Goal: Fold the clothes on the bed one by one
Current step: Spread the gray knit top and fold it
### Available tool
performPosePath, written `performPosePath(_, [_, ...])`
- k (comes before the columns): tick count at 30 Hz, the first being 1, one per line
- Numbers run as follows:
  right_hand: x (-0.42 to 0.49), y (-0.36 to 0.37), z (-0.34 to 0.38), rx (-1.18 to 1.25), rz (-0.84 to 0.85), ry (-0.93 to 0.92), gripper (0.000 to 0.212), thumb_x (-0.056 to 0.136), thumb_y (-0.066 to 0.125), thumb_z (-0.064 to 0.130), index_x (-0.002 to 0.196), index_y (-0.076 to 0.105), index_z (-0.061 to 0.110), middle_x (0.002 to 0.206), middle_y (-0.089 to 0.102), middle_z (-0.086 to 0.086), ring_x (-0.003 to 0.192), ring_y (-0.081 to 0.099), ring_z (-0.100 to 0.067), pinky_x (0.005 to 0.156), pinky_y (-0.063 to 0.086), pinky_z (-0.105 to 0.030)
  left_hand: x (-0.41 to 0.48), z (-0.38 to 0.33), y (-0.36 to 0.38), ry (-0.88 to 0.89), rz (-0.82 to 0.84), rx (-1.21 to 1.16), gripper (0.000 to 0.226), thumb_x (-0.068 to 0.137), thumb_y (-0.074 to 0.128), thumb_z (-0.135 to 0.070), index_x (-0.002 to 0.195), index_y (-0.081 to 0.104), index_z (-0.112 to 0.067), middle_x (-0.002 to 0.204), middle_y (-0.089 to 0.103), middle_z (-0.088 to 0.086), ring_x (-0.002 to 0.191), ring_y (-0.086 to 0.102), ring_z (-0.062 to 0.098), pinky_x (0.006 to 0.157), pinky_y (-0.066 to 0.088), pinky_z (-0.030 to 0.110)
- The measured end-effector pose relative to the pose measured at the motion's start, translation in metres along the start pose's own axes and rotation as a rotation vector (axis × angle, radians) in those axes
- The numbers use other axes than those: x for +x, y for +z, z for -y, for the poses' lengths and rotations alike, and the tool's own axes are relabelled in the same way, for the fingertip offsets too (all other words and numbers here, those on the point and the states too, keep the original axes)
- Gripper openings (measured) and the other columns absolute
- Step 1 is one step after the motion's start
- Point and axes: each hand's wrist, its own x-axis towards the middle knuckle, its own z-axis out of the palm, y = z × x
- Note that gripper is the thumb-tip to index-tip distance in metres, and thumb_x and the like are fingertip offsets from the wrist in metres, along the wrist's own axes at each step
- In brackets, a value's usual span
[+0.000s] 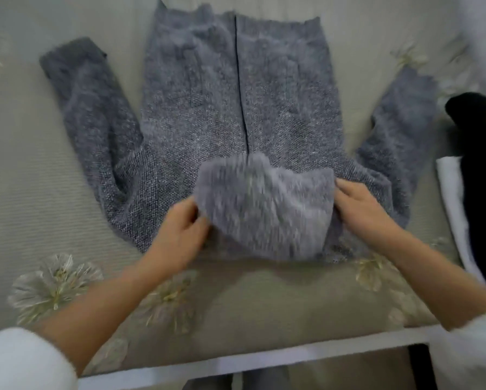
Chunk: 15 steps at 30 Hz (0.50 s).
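Two hands, left hand [179,235] and right hand [360,209], pinch one hood [264,209] on one grey cardigan [196,108].

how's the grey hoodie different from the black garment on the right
The grey hoodie lies spread flat mid-bed, sleeves out; the black garment is bunched at the right edge, partly out of frame. The left hand pinches the grey hoodie's hood and the right hand touches it; the black garment is untouched. Both are on the bed.
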Motion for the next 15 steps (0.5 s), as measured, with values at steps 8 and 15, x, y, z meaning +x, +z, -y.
performPosePath(8, [0.068,0.047,-0.038,-0.058,-0.122,0.29,0.06,0.092,0.051,0.054,0.125,0.057,0.003,0.121,0.062,-0.009,0.111,0.057,-0.024,0.097,0.043,-0.035,0.066,0.04,0.005,-0.509,0.044,0.176,0.061,0.085,0.053,-0.062,0.13,0.051,-0.02,0.115,0.054,-0.014,0.107,0.056,0.009,0.081,0.037,0.02])
performPosePath(15, [0.034,0.059,-0.055,0.078,-0.065,0.356,0.045,0.095,0.054,0.039,0.092,0.063,-0.005,0.097,0.067,-0.027,0.092,0.064,-0.042,0.086,0.051,-0.047,0.038,0.054,-0.007,-0.612,0.311,-0.15,0.033,0.081,0.062,-0.054,0.102,0.064,-0.03,0.092,0.073,-0.021,0.085,0.069,0.0,0.08,0.053,0.018])
